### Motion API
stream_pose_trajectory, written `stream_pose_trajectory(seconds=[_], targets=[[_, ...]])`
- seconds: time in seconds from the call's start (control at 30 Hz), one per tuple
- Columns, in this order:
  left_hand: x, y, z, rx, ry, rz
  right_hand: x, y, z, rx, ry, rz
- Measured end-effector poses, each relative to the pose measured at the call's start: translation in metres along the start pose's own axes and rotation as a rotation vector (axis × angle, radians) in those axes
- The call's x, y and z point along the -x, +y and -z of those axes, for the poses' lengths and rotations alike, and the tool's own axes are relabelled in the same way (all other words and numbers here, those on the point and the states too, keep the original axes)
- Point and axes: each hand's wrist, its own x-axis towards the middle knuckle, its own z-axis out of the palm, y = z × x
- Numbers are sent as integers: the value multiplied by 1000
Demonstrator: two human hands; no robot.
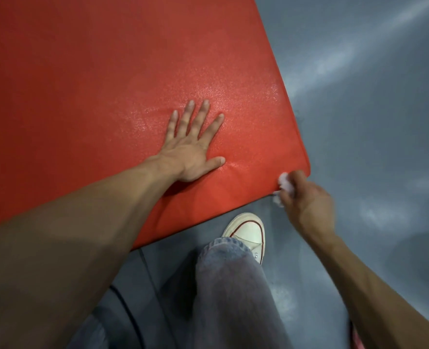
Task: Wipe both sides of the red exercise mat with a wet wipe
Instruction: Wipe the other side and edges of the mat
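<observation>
The red exercise mat (107, 79) lies flat on the floor and fills the upper left of the head view; its near right corner points toward me. My left hand (193, 144) presses flat on the mat with fingers spread straight, a little in from that corner. My right hand (306, 200) grips a crumpled white wet wipe (284, 181) and holds it against the mat's near edge right at the corner. Most of the wipe is hidden inside the fingers. The mat surface near my left hand glistens.
Grey glossy floor (372, 109) surrounds the mat on the right and near side. My leg in grey jeans (233, 285) and a white sneaker (248, 231) stand just below the mat's near edge. A dark cable (132, 316) runs along the floor at bottom left.
</observation>
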Motion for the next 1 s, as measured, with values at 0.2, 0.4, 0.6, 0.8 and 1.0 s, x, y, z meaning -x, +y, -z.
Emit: stream_pose_trajectory(seconds=[0.2,0.4,0.6,0.8,1.0], targets=[[1,1,1,1,1,-1,20,-54,-9,-116,65,100],[0,0,0,-4,10,-2,39,-89,-28,-73,-83,360],[1,1,1,12,1,-7,18,-41,-1,16,27,98],[3,0,0,8,17,-13,56,-120,-40,39,-84,471],[2,0,-1,13,40,-19,24,-67,-16,-29,-105,288]])
